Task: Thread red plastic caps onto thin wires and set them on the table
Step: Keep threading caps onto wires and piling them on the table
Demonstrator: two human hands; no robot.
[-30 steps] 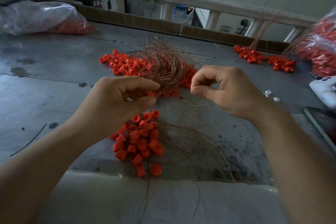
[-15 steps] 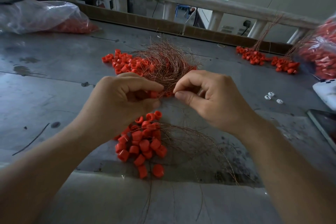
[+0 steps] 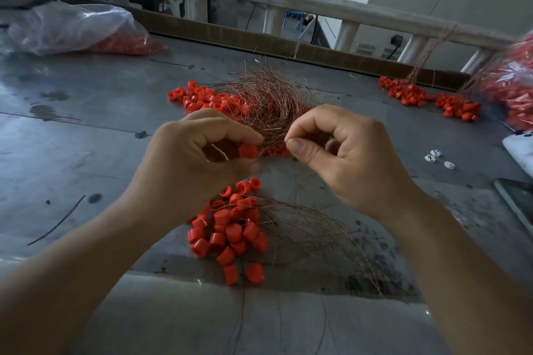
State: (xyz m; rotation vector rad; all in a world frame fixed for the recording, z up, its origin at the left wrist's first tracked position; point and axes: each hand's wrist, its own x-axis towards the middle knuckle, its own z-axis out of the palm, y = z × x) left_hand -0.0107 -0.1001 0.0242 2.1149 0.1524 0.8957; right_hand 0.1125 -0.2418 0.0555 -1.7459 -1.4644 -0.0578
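Observation:
My left hand (image 3: 190,164) pinches one red cap (image 3: 247,150) between thumb and fingers above the grey table (image 3: 86,135). Just right of it, my right hand (image 3: 340,153) pinches a thin copper wire (image 3: 285,140) whose tip points at the cap. Behind both hands lies a tangled bundle of copper wires (image 3: 265,101) over loose red caps (image 3: 202,98). Below my hands sits a pile of red caps with wires through them (image 3: 230,230), the wires fanning to the right.
A clear bag of red caps (image 3: 78,29) lies at the back left and another bag (image 3: 510,86) at the right edge. More wired caps (image 3: 427,98) sit at the back right. Small white pieces (image 3: 435,154) and a white device (image 3: 519,150) lie at right.
My right hand came in from the right toward my left hand, bringing the wire tip close to the cap. The cap now shows clearly at my left fingertips.

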